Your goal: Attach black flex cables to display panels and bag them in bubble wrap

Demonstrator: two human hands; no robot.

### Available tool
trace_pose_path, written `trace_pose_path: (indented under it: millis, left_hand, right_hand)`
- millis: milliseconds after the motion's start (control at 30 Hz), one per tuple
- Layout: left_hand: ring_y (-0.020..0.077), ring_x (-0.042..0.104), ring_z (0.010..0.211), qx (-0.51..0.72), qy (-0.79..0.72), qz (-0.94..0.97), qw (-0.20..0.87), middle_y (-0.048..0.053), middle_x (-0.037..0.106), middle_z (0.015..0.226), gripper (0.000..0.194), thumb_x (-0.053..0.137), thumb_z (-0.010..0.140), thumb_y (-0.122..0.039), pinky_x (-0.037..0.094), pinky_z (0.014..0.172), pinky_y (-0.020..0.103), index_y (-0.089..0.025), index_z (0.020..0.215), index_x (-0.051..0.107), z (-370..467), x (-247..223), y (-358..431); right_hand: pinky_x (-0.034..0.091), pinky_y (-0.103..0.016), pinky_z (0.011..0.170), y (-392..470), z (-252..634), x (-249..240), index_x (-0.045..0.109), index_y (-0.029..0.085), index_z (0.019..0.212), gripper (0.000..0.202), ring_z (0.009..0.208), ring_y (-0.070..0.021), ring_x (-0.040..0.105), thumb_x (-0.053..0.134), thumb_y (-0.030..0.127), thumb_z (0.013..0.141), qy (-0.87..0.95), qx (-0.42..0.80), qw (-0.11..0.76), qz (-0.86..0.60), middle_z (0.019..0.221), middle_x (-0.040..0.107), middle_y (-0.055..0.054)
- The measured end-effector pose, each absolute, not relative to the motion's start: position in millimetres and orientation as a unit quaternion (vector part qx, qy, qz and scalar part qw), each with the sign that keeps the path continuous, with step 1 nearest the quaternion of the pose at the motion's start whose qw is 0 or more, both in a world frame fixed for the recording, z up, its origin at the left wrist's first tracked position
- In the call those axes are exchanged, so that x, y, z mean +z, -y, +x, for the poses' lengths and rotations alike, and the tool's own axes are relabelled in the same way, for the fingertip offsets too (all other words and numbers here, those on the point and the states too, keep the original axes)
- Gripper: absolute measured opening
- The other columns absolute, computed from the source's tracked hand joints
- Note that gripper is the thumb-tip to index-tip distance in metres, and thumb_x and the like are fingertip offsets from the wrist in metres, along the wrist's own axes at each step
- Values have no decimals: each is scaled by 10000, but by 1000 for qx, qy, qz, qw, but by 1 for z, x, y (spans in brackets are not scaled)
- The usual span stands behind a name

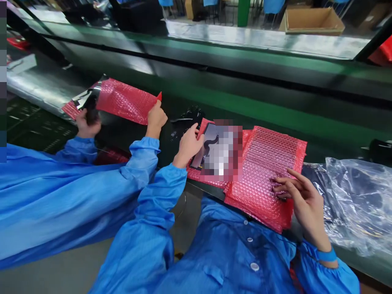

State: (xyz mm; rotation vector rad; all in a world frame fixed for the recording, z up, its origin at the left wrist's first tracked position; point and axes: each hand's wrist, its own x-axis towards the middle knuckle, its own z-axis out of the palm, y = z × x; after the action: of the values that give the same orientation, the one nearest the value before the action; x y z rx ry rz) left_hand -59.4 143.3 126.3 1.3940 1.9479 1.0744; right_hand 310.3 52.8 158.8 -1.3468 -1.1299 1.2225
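A flat dark-framed panel (211,139) with a black curved strip lies over a red bubble-wrap bag (214,181), partly covered by a blurred patch. At its left edge, my left hand (190,143) has thumb and fingers closed on the panel. Just to the right is a stack of red bubble-wrap bags (260,171). My right hand (303,202) is over the right part of this stack, its fingers apart and holding nothing.
On the left, another person's hands (157,118) hold a red bubble-wrap bag (125,100) with a dark item. Clear plastic bags (361,200) lie at the right. Behind the green work surface (214,83) runs a raised metal ledge (245,41); a cardboard box (314,22) stands beyond it.
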Motion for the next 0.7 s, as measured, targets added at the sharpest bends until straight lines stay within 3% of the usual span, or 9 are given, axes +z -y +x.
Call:
trace_pose_path:
  millis: [100, 200, 267, 400, 533, 700]
  left_hand:
    - [298, 596, 1362, 420, -692, 543, 225, 147, 668, 1395, 468, 638, 946, -304, 475, 1198, 483, -177, 1396, 602, -33, 131, -110]
    - [285, 614, 1363, 437, -614, 581, 307, 120, 676, 1414, 462, 615, 988, -387, 507, 1179, 468, -211, 1414, 599, 17, 130, -66]
    - [290, 580, 1414, 440, -574, 583, 371, 125, 630, 1492, 531, 624, 985, -434, 478, 1218, 466, -211, 1464, 567, 52, 128, -42]
    - [288, 443, 1535, 436, -544, 566, 441, 175, 450, 1647, 631, 562, 1007, -413, 358, 1308, 469, -148, 1567, 446, 96, 120, -20]
    - [290, 309, 1605, 444, -558, 548, 437, 169, 386, 1686, 667, 559, 1003, -385, 264, 1349, 502, -158, 1602, 373, 110, 115, -17]
    - [289, 426, 1543, 466, -540, 529, 460, 142, 459, 1645, 649, 611, 973, -355, 331, 1322, 499, -201, 1569, 404, 117, 119, -16]
  right_hand:
    - [598, -322, 561, -51, 316, 161, 749, 194, 1102, 392, 668, -204, 738, 810, 471, 830, 451, 460, 505, -575, 901, 807, -79]
    - [587, -334, 601, -50, 326, 156, 774, 185, 966, 297, 676, -206, 720, 802, 427, 796, 423, 380, 536, -624, 842, 787, -67]
    - [604, -381, 719, -49, 334, 148, 777, 183, 929, 280, 758, -224, 727, 794, 405, 758, 395, 327, 549, -660, 870, 780, -67]
    - [532, -515, 1063, -45, 347, 132, 784, 186, 1109, 475, 1129, -321, 723, 802, 422, 698, 378, 329, 514, -696, 1147, 785, -108]
    - [457, -541, 1172, -37, 342, 128, 729, 145, 1330, 720, 1311, -372, 646, 809, 488, 702, 371, 366, 460, -719, 1369, 717, -171]
    - [367, -560, 1241, -33, 324, 140, 682, 159, 1413, 757, 1426, -382, 551, 780, 473, 732, 370, 389, 461, -706, 1488, 644, -158]
